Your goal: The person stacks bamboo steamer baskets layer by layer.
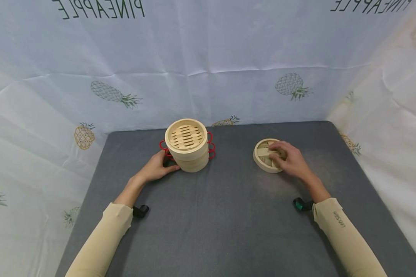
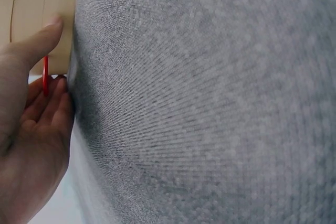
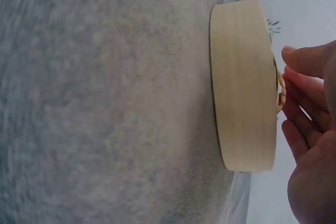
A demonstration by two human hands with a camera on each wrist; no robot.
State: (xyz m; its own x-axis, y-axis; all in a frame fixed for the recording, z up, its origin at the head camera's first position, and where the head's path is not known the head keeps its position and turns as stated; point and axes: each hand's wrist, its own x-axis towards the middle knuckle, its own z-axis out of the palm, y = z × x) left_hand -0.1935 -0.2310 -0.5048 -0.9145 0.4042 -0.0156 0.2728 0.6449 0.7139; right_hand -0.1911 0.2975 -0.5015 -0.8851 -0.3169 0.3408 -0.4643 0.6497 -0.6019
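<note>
A round bamboo steamer (image 1: 193, 164) stands stacked at the table's back, its slotted top (image 1: 186, 134) uncovered and red loop handles (image 1: 212, 151) on its sides. My left hand (image 1: 156, 166) holds its lower left side. In the left wrist view the thumb (image 2: 46, 39) lies against the pale wall, and the fingers reach round beside a red handle (image 2: 45, 77). To the right lies a round bamboo lid (image 1: 262, 162), woven side up. My right hand (image 1: 288, 159) hovers over its top, thumb and fingers apart around the small loop handle (image 3: 282, 92).
The dark grey table (image 1: 208, 223) runs between and in front of both hands. Behind it hangs a pale cloth (image 1: 208, 98) printed with pineapples, with more white cloth at both sides. Black wrist cameras (image 1: 141, 211) sit below the cuffs.
</note>
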